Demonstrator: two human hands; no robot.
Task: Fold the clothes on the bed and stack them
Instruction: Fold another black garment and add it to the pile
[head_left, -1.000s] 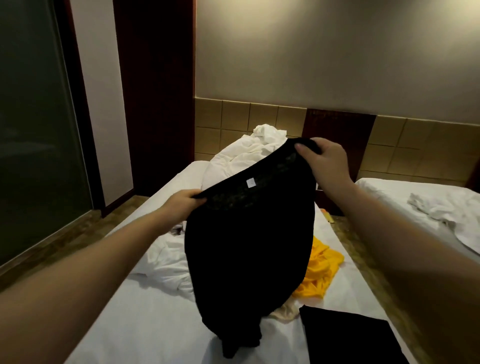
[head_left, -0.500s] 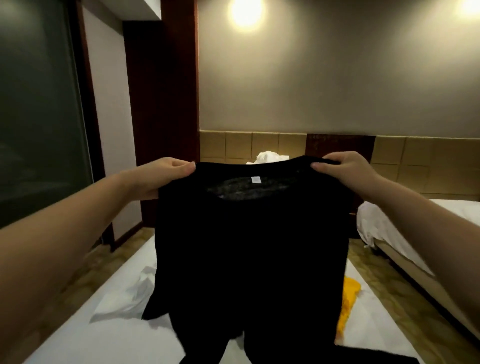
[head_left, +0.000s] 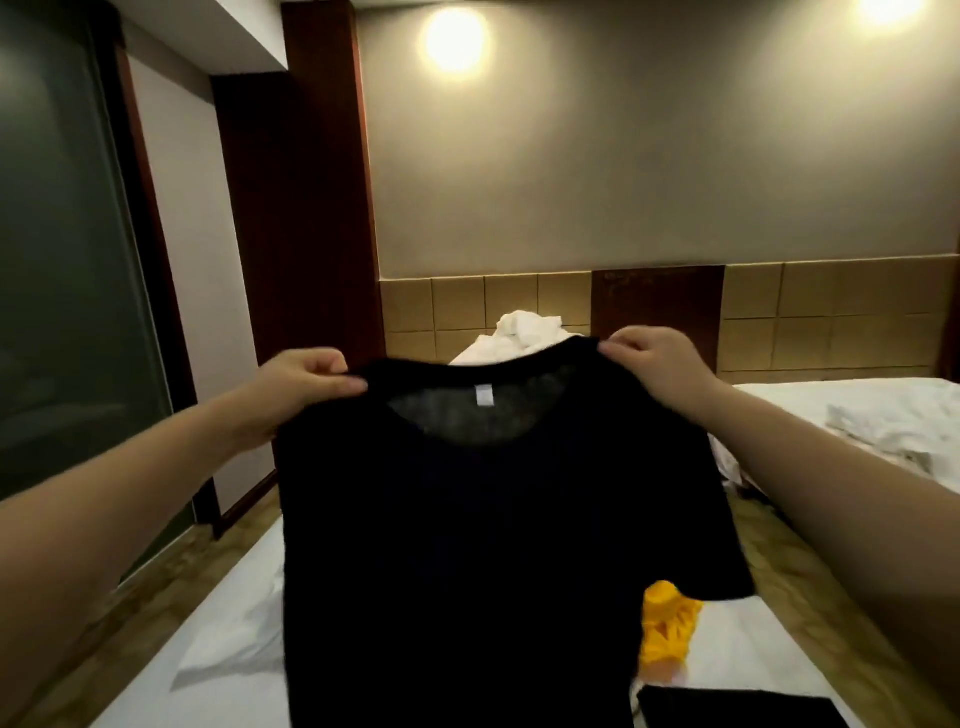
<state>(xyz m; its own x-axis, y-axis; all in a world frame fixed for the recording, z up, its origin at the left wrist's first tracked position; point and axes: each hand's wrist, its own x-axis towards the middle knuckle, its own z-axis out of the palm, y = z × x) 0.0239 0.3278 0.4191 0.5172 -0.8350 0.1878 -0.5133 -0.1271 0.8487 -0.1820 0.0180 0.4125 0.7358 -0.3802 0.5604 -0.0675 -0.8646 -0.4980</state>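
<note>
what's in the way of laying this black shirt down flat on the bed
The left hand and right hand hold the black shirt by its shoulders over the bed. On it a yellow garment lies by the shirt's right edge, a folded black piece nearer, white cloth at left. The spot straight beneath is hidden.

The T-shirt (head_left: 493, 519) is plain black, its neck label (head_left: 483, 397) white. At 4 o'clock a crumpled garment (head_left: 667, 629) shows bright yellow; at 5 o'clock a folded piece (head_left: 737, 709) is black. The bed sheet (head_left: 223, 670) is white, the headboard (head_left: 457, 312) tan in a square grid, and the column (head_left: 301, 208) dark red-brown.
</note>
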